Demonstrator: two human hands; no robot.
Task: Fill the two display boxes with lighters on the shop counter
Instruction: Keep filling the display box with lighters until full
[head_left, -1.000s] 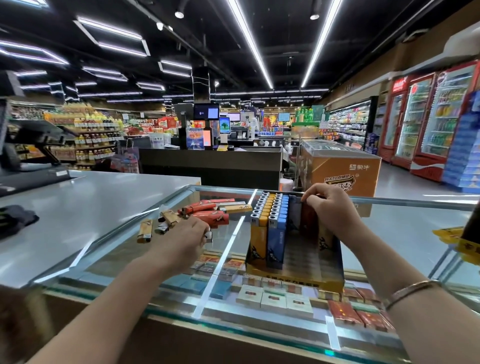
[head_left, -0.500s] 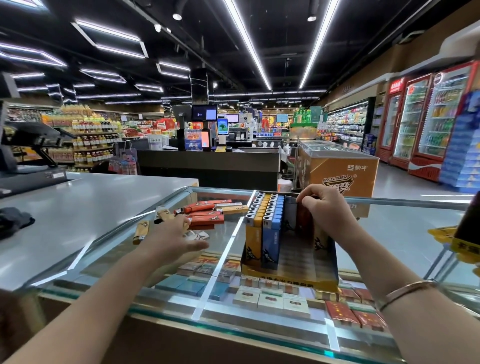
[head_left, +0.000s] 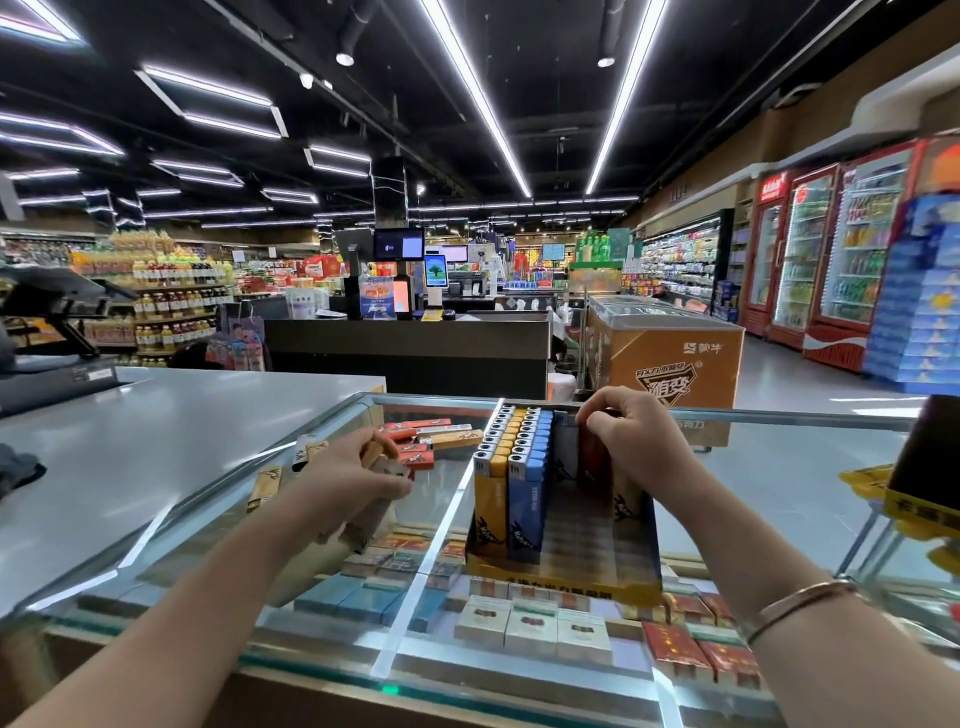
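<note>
A person restocks a yellow display box (head_left: 563, 577) on the glass surface (head_left: 779, 483) of a supermarket tobacco case. The right hand (head_left: 631, 441) is curled around dark red lighters (head_left: 592, 460) at the back of the box's third row, pinching their tops — apparently to seat them upright beside the two finished rows, one of yellow lighters (head_left: 493, 483) and one of blue lighters (head_left: 527, 483), which stand packed tight along the box's left side. The right side of the box is bare, so the job looks less than half done. The left hand (head_left: 358, 473) is closed on a tan lighter (head_left: 371, 452) lifted from the loose stock, seemingly readying the next piece. More loose lighters (head_left: 426, 441), red and tan, lie flat just beyond that hand, within easy reach. Only one box is clearly in view. Cigarette packs (head_left: 530, 626) sit under the glass.
</note>
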